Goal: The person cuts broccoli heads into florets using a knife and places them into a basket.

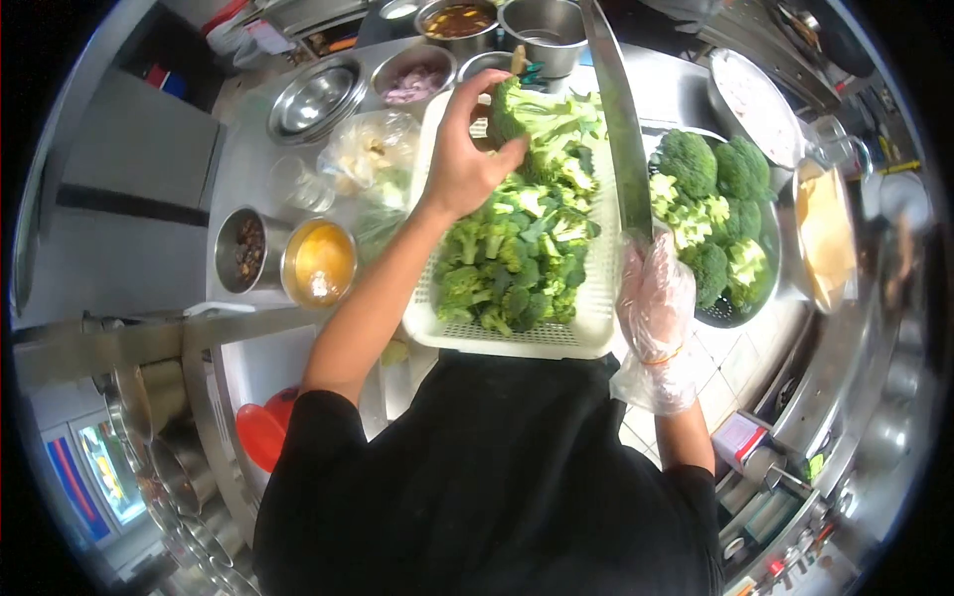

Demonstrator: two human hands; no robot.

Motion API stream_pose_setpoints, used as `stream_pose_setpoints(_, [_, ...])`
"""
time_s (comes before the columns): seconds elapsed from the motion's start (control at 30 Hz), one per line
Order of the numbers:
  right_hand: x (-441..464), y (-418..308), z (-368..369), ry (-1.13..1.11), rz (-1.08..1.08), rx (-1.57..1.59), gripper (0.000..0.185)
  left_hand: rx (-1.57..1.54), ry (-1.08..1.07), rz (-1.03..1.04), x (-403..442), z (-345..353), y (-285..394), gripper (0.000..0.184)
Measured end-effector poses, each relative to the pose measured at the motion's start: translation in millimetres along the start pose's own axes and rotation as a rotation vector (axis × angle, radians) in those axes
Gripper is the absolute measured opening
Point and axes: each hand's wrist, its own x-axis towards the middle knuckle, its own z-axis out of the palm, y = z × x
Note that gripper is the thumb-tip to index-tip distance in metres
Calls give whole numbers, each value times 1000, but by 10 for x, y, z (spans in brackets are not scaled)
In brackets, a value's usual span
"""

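My bare left hand (467, 159) is closed around a broccoli head (522, 111), thumb and fingers curved about its side. Under it, cut florets (512, 263) lie in a white perforated basket (427, 316). In a clear plastic glove, my right hand (656, 298) grips the handle of a large knife (624, 139), whose long blade points away from me along the basket's right side. Whole broccoli heads (688, 164) and pale-cut pieces fill a dark colander (770, 253) to the right of the knife.
Metal bowls (316, 99) stand at the back left, near a pot of sliced purplish food (413, 83) and a plastic bag (370, 149). An orange-yellow liquid container (320, 262) is at the left. White tray (755, 104) and yellow-filled bowl (825, 238) stand on the right.
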Motion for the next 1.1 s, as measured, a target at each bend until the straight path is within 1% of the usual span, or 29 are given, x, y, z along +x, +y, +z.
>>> stream_pose_setpoints(0.03, [-64, 17, -71, 30, 31, -50, 30, 37, 9, 40, 31, 163, 36, 59])
stream_pose_setpoints(0.1, [-191, 153, -187, 46, 103, -61, 36, 74, -58, 85, 95, 491, 115, 61])
stream_pose_setpoints(0.13, [-278, 243, -253, 73, 71, -104, 40, 145, -80, 139, 115, 685, 210, 62])
stream_pose_setpoints(0.17, [-371, 404, -280, 68, 84, -51, 47, 214, -105, 195, 132, 882, 305, 62])
stream_pose_setpoints(0.23, [-622, 736, -355, 168, 8, -31, 51, 156, -187, 206, 174, 1271, 408, 64])
stream_pose_setpoints(0.3, [-824, 857, -638, 192, 84, -94, 51, 151, -251, 261, 185, 1636, 417, 63])
stream_pose_setpoints(0.33, [-897, 891, -797, 188, 125, -141, 52, 91, -284, 205, 176, 1792, 412, 62])
stream_pose_setpoints(0.37, [-913, 871, -954, 363, 114, -60, 53, 134, -275, 154, 152, 1955, 490, 62])
stream_pose_setpoints(0.4, [-954, 914, -992, 445, 118, -27, 43, 92, -285, 160, 130, 2096, 464, 60])
stream_pose_setpoints(0.47, [-1054, 1127, -987, 350, 197, 4, 34, 50, -302, 171, 101, 2353, 447, 59])
stream_pose_setpoints(0.5, [-1153, 1276, -896, 167, 276, 5, 34, 144, -329, 242, 61, 2469, 461, 57])
stream_pose_setpoints(0.53, [-1264, 1401, -803, 210, 235, 17, 38, 239, -359, 313, 27, 2567, 471, 56])
stream_pose_setpoints(0.57, [-1309, 1479, -835, 214, 230, 17, 38, 196, -362, 222, -32, 2648, 292, 55])
stream_pose_setpoints(0.63, [-1458, 1538, -853, 206, 220, -66, 39, 154, -320, 118, -146, 2743, 129, 57])
stream_pose_setpoints(0.67, [-1495, 1603, -861, 168, 207, -47, 55, 162, -325, 99, -198, 2774, 103, 57])
stream_pose_setpoints(0.7, [-1525, 1631, -903, 154, 209, -37, 55, 182, -325, 83, -223, 2799, 73, 58])
stream_pose_setpoints(0.73, [-1511, 1653, -980, 1, 355, 50, 38, 203, -320, 74, -220, 2824, 46, 59])
stream_pose_setpoints(0.77, [-1461, 1673, -1033, -151, 490, 136, 26, 213, -306, 71, -209, 2843, -11, 59])
stream_pose_setpoints(0.83, [-1512, 1728, -1020, -190, 753, 434, 36, 59, -188, -24, -221, 2824, -141, 55])
stream_pose_setpoints(0.9, [-1631, 1758, -1038, -136, 352, 131, 32, 51, -188, -30, -192, 2789, -110, 55])
stream_pose_setpoints(0.93, [-1641, 1768, -1069, -139, 307, 63, 32, 0, -199, -85, -195, 2785, -84, 55])
stream_pose_setpoints(0.97, [-1637, 1788, -1099, -147, 297, 71, 32, -52, -209, -141, -207, 2780, -65, 54])
stream_pose_setpoints(1.0, [-1635, 1818, -1125, -188, 320, 72, 33, -15, -244, -125, -214, 2773, -65, 58])
stream_pose_setpoints(1.03, [-1616, 1833, -1161, -226, 345, 70, 33, -7, -236, -127, -227, 2781, -58, 58])
stream_pose_setpoints(1.07, [-1522, 1785, -1282, -312, 412, 45, 29, 104, -256, -22, -249, 2807, -48, 57])
stream_pose_setpoints(1.1, [-1474, 1818, -1266, -312, 412, 47, 29, 211, -279, 83, -269, 2847, -10, 56])
